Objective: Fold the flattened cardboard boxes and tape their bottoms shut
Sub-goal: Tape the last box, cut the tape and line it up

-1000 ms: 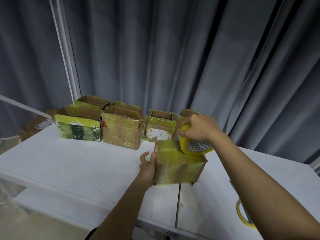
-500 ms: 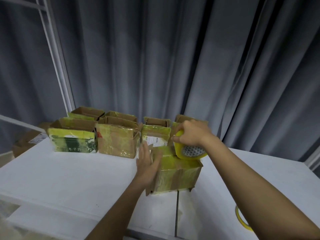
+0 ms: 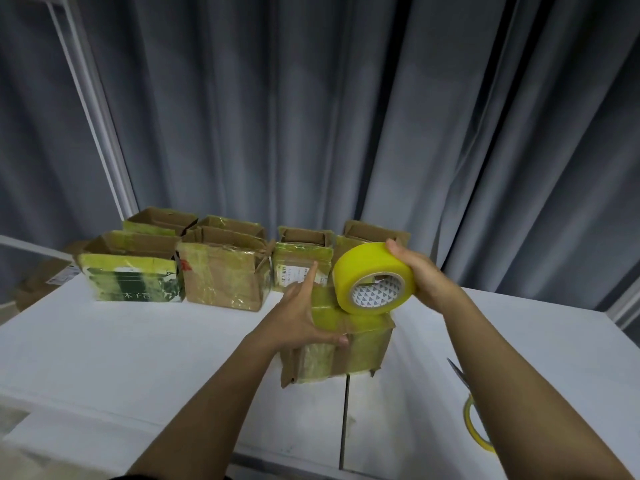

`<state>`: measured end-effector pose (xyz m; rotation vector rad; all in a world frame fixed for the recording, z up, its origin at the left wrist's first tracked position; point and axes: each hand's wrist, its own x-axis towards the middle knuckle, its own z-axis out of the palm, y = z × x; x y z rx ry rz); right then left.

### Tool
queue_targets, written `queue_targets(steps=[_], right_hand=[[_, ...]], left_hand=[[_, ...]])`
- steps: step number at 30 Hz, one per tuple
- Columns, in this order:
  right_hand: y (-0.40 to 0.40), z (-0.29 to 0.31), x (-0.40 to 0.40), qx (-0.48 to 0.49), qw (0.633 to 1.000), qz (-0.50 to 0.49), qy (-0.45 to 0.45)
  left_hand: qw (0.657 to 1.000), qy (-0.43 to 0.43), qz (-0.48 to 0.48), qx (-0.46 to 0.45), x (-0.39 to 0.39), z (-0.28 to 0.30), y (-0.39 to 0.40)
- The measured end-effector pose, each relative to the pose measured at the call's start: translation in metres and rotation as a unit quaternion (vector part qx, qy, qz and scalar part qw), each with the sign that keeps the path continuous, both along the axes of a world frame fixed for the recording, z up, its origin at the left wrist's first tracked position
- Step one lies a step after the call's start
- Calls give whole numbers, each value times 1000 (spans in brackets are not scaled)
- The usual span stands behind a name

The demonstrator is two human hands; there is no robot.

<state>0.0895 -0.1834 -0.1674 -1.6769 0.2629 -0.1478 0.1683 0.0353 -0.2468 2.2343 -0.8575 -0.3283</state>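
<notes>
Far left: white table (image 3: 104, 358), near edge cut by the bottom of the frame, wide bare stretch in front of the row of folded boxes. At the back left, green-printed box (image 3: 131, 278), top flaps open, just beside a brown taped box (image 3: 225, 278); two more open boxes close behind them, another pair further right against the grey curtain (image 3: 346, 116). White frame post (image 3: 93, 109) slanting up at the left. Beyond the left table edge, lower down, more cardboard, dim and hard to make out.

Centre: left hand (image 3: 298, 313) spread, forefinger pointing up, thumb laid along the upper front edge of the box being taped (image 3: 343, 351). That box on the table near the front, right at the seam between two tabletops, glossy yellowish tape over its top and front, a loose flap sticking out at its lower left corner. Well apart from the back row, open surface on its left.

Right of centre: right hand (image 3: 426, 275) gripping the yellow tape roll (image 3: 374, 278) from its far side, fingers curled over the rim, roll lifted just above the box's top; contact between them hard to tell. Patterned core facing the camera.

Far right: scissors (image 3: 460, 374) mostly hidden behind the right forearm, only a blade tip and part of a yellow handle loop showing. Table's right end cut off by the frame.
</notes>
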Motion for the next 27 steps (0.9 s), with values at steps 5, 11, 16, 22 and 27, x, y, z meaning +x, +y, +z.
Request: queue_targets(steps=[5, 11, 16, 22, 27], right_hand=[[2, -7, 5, 38, 997, -53, -34], [-23, 30, 0, -169, 985, -19, -18], [-38, 39, -4, -316, 948, -13, 38], [-34, 46, 4, -474, 875, -28, 98], [-58, 32, -8, -584, 797, -39, 149]], left_hand=[[1000, -6, 2, -15, 1, 1, 1], [1000, -21, -3, -7, -2, 3, 0], [999, -37, -23, -3, -7, 5, -1], [996, -64, -35, 42, -1, 0, 6], [993, -74, -53, 74, 0, -2, 5]])
